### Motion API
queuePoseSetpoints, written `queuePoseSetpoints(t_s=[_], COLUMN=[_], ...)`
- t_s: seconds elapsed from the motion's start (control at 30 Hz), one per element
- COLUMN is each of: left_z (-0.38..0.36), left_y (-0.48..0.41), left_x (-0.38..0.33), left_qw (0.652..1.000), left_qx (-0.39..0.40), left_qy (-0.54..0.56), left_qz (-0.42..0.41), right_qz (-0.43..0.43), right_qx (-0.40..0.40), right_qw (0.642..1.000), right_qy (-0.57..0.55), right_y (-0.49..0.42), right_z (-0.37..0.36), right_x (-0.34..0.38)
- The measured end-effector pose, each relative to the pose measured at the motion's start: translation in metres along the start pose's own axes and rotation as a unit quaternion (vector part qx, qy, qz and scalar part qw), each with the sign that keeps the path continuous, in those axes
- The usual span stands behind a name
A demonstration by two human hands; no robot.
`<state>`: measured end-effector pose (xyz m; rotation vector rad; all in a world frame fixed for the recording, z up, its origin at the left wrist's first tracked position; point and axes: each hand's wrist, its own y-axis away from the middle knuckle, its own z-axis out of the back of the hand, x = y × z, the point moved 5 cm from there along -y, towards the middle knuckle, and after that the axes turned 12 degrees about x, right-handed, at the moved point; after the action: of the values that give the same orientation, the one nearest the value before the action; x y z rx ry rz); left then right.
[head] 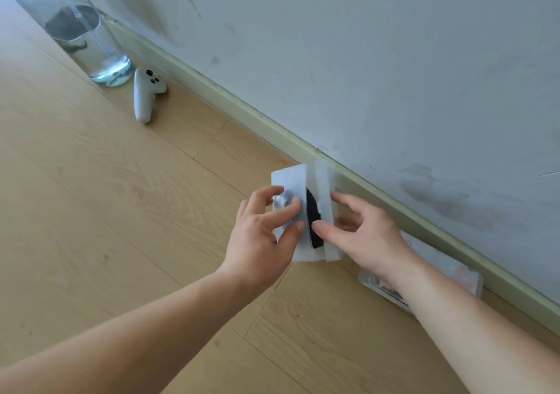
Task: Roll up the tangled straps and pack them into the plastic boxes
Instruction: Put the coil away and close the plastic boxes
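Note:
A translucent plastic box stands on the wooden floor by the wall, its lid raised on the right side. Inside it I see a rolled white strap and a rolled black strap. My left hand presses its fingers on the white roll and the box. My right hand holds the lid, thumb on its near edge beside the black roll, fingers behind it. A second clear plastic box lies flat along the skirting board, partly hidden by my right forearm.
A clear water bottle stands at the far left by the wall, a white handheld controller lying next to it. The skirting board and the scuffed wall run diagonally behind the boxes.

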<state>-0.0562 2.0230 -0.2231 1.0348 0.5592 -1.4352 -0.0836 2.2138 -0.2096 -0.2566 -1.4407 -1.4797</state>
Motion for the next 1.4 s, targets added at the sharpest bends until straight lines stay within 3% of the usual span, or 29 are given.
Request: queuePoseSetpoints(t_s=[0.1,0.47,0.63,0.77,0.97,1.17,1.4], left_z=[-0.007,-0.009,-0.01,0.001,0.001,0.002,0.002], left_y=[-0.006,-0.006,-0.018,-0.03,-0.041,-0.041,-0.045], left_x=[-0.011,-0.014,-0.018,-0.024,-0.043,-0.04,-0.043], left_qw=[0.972,0.918,0.922,0.921,0.897,0.895,0.896], left_qx=[0.036,0.028,0.063,0.112,0.203,0.227,0.232], left_qy=[-0.206,-0.343,-0.345,-0.341,-0.388,-0.381,-0.376], left_qz=[-0.111,-0.196,-0.166,-0.152,-0.059,-0.05,-0.046], right_qz=[-0.007,-0.004,0.004,-0.006,-0.031,-0.016,-0.02], right_qx=[0.014,0.004,0.044,0.02,-0.01,0.002,0.005], right_qw=[0.999,0.989,0.983,0.983,0.978,0.991,0.989], right_qy=[-0.047,-0.145,-0.176,-0.185,-0.204,-0.136,-0.148], right_y=[-0.002,-0.001,0.0,-0.006,-0.01,-0.013,-0.009], right_z=[-0.004,-0.002,-0.007,-0.011,-0.007,-0.012,-0.01], right_x=[-0.011,-0.017,-0.021,-0.022,-0.023,-0.018,-0.013])
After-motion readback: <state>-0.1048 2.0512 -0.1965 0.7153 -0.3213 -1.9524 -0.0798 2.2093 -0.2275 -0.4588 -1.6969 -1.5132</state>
